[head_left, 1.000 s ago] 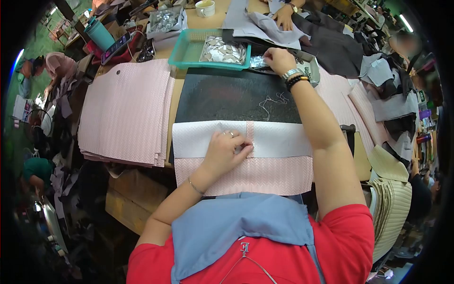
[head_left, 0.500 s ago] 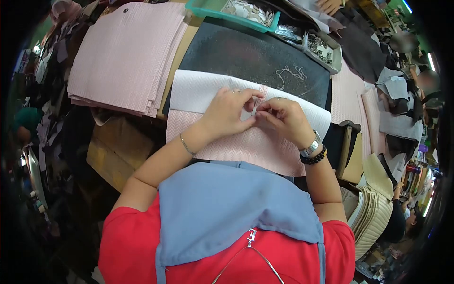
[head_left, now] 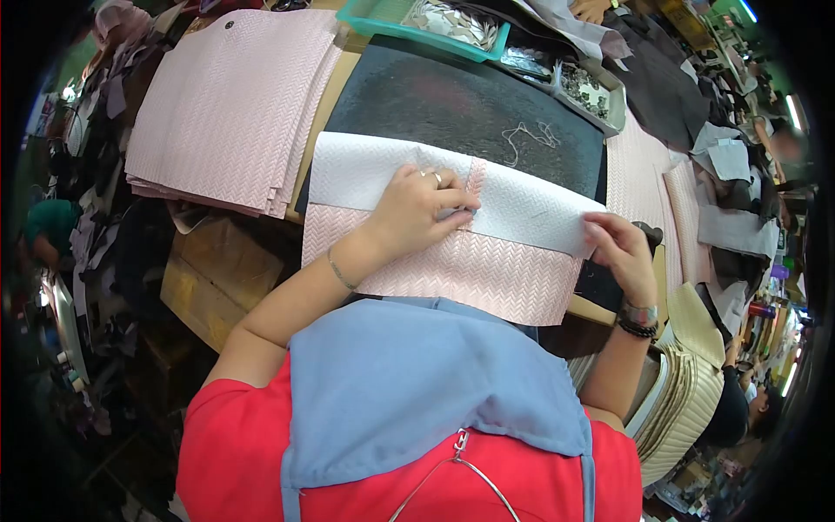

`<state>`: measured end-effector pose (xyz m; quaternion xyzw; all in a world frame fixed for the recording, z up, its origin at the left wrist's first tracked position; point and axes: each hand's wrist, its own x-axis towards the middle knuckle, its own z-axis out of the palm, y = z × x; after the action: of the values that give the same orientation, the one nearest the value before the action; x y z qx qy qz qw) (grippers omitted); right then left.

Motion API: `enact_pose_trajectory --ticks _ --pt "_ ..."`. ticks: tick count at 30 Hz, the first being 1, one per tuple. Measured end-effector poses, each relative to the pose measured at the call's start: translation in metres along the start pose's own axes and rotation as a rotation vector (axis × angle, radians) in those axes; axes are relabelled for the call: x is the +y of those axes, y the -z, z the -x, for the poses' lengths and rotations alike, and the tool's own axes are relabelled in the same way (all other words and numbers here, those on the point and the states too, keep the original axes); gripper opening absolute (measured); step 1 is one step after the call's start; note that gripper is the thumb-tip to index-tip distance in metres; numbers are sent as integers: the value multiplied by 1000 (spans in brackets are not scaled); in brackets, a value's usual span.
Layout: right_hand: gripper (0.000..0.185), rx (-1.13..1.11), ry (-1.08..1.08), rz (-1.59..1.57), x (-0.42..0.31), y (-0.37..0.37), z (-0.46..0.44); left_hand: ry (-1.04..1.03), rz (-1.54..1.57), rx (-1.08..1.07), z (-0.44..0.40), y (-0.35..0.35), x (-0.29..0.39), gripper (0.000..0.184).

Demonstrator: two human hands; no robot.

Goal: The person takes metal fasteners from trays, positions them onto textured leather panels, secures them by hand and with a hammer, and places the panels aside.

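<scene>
A pink herringbone-patterned sheet (head_left: 470,270) lies before me, its far edge folded over so the white backing (head_left: 535,204) shows. A narrow pink strip (head_left: 476,177) crosses the white fold near its middle. My left hand (head_left: 424,204) rests on the sheet with fingers curled, thumb and fingertips pinched together at the lower part of this strip. What exactly lies between those fingertips is partly hidden. Out at the right end of the fold, my right hand (head_left: 622,248) has thumb and fingers closed on the sheet's edge.
Under the sheet is a dark board (head_left: 417,96) with a loose thread (head_left: 531,139) on it. A stack of pink sheets (head_left: 230,113) stands left. Behind are a green tray (head_left: 374,19) of white pieces and a box (head_left: 616,104) of small metal parts. Another person's hand (head_left: 591,9) shows at the top.
My right hand has left the middle strip and moved right to the sheet's end. My left hand stays near the strip, its fingers slightly lower.
</scene>
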<state>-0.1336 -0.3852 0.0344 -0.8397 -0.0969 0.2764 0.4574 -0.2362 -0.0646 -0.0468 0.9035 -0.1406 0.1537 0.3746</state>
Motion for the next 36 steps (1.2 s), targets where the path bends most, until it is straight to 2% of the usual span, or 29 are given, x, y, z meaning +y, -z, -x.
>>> enact_pose_trajectory --ticks 2,5,6,9,10,13,15,17,19,20,23,25,27,30,33,36 --pt "32 241 -44 129 36 31 11 -9 -44 24 1 -2 2 14" --pt "41 609 60 451 108 50 25 -7 -118 81 4 -6 4 17" --pt "50 608 -45 693 111 48 34 -4 -145 78 3 -7 5 18" --pt "54 744 -44 755 141 35 45 11 -206 67 3 -5 9 18" --pt "56 730 -105 738 155 37 46 9 -211 65 1 -4 10 18" --pt "51 744 -35 738 166 43 44 7 -186 80 0 -3 11 16" --pt "47 684 -222 198 142 43 50 27 -137 76 -2 -2 10 14" --pt "46 647 -132 -169 104 23 52 71 -67 45 -2 1 10 14" --pt "49 665 221 -368 73 -12 53 59 -51 54 -3 0 7 14" --pt "55 568 230 -457 62 -21 57 51 -42 58 -2 0 7 15" --pt "60 404 250 -277 61 -49 68 16 -141 65 0 -1 9 14" --pt "64 252 188 -172 32 -67 72 14 -163 72 0 -1 9 14" --pt "64 196 435 208 34 -81 64 22 -159 67 2 1 9 13" --pt "59 66 406 230 21 -93 63 49 -129 55 0 1 6 10" --pt "62 18 378 251 23 -91 63 68 -128 43 1 0 5 7" --pt "63 87 442 222 20 -96 59 54 -125 70 1 0 6 7"
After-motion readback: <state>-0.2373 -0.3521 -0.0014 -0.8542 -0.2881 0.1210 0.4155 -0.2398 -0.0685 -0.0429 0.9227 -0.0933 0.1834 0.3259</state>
